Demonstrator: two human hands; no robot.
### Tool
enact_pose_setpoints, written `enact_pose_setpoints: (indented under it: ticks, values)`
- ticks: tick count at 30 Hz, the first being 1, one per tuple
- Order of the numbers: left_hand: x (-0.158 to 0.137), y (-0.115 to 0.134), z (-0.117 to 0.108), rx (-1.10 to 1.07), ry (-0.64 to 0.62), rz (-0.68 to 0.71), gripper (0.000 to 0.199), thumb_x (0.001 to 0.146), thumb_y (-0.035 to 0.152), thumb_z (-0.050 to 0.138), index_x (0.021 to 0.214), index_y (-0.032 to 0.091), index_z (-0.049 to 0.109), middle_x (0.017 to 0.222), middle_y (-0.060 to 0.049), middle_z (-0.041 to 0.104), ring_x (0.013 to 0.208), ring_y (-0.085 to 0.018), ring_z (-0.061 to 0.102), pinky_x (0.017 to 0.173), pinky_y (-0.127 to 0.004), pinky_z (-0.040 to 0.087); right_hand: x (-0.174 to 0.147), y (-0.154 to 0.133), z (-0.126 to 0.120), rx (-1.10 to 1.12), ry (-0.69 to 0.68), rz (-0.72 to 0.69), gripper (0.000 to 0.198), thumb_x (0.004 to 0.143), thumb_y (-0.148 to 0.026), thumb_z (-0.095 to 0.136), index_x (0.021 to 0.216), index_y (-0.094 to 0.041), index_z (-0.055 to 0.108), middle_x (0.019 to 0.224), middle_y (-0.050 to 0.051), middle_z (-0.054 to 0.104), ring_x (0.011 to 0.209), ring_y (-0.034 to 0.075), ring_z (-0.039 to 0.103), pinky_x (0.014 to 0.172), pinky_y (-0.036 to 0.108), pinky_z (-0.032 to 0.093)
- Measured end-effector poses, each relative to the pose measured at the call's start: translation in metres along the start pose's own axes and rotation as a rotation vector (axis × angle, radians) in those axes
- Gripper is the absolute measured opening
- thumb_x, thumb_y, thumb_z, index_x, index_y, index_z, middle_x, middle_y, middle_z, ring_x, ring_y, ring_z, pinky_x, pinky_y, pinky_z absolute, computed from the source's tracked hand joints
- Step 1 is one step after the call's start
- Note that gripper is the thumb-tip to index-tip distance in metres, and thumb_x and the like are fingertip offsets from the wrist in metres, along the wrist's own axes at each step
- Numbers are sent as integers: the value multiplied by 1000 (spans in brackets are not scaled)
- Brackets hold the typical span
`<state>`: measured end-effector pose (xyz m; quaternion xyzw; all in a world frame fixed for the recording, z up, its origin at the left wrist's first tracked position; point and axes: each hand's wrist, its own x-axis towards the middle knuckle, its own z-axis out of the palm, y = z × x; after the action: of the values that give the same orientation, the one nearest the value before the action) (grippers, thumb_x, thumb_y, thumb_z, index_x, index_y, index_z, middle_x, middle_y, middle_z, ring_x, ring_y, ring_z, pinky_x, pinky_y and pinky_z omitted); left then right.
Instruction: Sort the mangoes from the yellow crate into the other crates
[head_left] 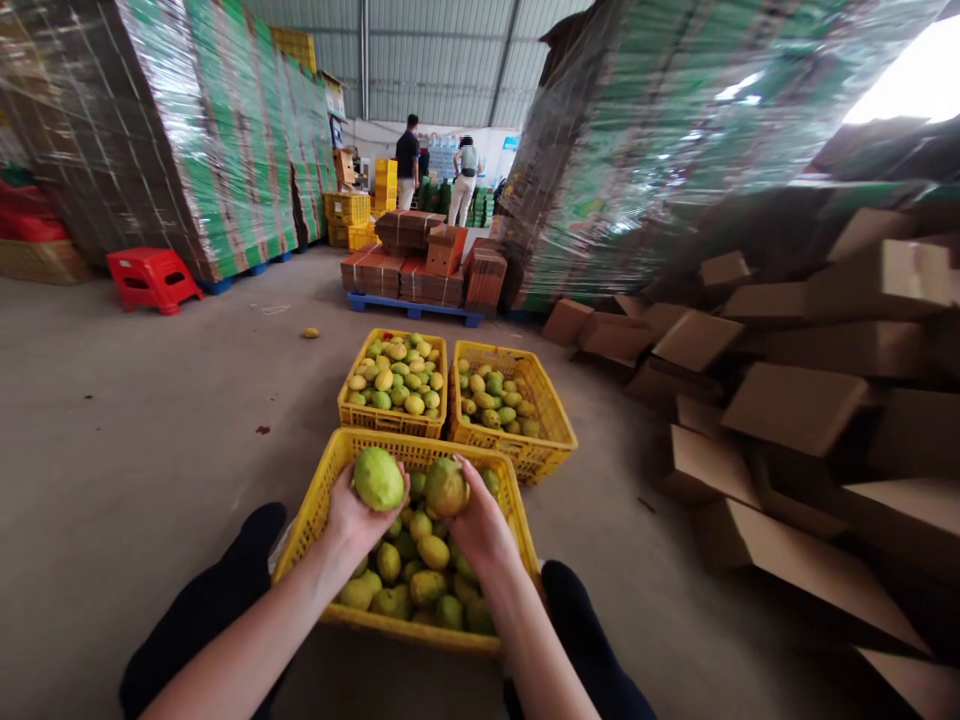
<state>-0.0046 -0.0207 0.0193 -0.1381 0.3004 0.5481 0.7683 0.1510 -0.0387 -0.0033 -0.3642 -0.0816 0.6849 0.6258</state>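
My left hand (364,510) is closed around a light-green round fruit (378,478), palm upward, above the near yellow crate (330,490). In my right hand (480,510) is a duller fruit (445,487), green with brownish patches, gripped from its right side. Both fruits are held apart, side by side, over the crate. Below them lie many yellow-green fruits (433,551) of the same sort; their exact kind I cannot make out. My forearms cover part of the crate's near corners.
Beyond stand a heaped crate of fruit (390,425) and a partly filled crate (551,410). Open cardboard boxes (795,405) pile up at right. A red stool (154,280), a loaded blue pallet (412,308), wrapped stacks (225,140) and two people (407,155) are farther back.
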Motion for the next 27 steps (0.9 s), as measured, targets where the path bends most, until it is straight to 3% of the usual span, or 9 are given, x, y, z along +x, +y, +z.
enact_pose_setpoints:
  ticks: [3, 6, 10, 13, 17, 20, 23, 27]
  values:
    - [4, 3, 0, -18, 59, 83, 24, 98, 29, 42, 93, 17, 62, 79, -6, 68, 68, -20, 70, 60, -34, 62, -3, 0, 5, -4, -20, 108, 19, 84, -35, 75, 86, -17, 70, 77, 3, 77, 68, 17, 72, 65, 28, 59]
    - [9, 6, -1, -3, 56, 142, 25, 98, 33, 43, 94, 17, 62, 83, -7, 69, 72, -21, 70, 62, -37, 63, -7, -1, 11, -25, 14, 163, 36, 97, -45, 55, 80, -16, 69, 72, 6, 76, 61, 19, 71, 59, 30, 58]
    - [13, 9, 0, 54, 57, 180, 18, 97, 30, 49, 96, 19, 62, 86, -6, 70, 74, -21, 70, 64, -39, 63, -8, -1, 15, 12, 93, 149, 39, 103, -40, 45, 80, -16, 67, 67, 3, 74, 57, 17, 70, 59, 30, 58]
    - [12, 8, 0, 75, 68, 133, 19, 98, 31, 49, 100, 18, 62, 85, -6, 70, 74, -22, 71, 62, -36, 63, -6, -2, 14, 44, 97, 132, 37, 103, -38, 46, 84, -16, 68, 67, 3, 75, 57, 16, 70, 60, 30, 59]
    - [9, 8, -5, 85, -10, -43, 31, 99, 24, 36, 111, 14, 63, 81, -8, 71, 68, -22, 72, 57, -35, 62, -3, -4, 11, -2, 46, 217, 43, 103, -43, 42, 88, -13, 69, 71, 8, 76, 57, 19, 71, 52, 30, 56]
    - [8, 8, -8, 152, -49, -119, 35, 97, 22, 35, 117, 12, 63, 81, -10, 73, 66, -22, 73, 55, -34, 62, -5, -2, 9, -38, 29, 235, 32, 97, -36, 53, 82, -13, 67, 66, 7, 74, 54, 19, 70, 53, 29, 56]
    - [9, 6, -7, 204, -67, -111, 33, 96, 22, 39, 116, 12, 63, 79, -9, 73, 67, -22, 74, 57, -32, 62, -8, 0, 9, -57, 3, 224, 17, 88, -30, 64, 83, -14, 67, 69, 6, 75, 56, 19, 71, 53, 29, 56]
    - [8, 5, -3, 235, -79, -64, 23, 97, 27, 46, 103, 15, 65, 79, -7, 73, 70, -22, 74, 61, -34, 63, -10, -1, 10, -63, 10, 200, 12, 80, -28, 68, 83, -16, 66, 71, 6, 75, 56, 20, 70, 50, 29, 55]
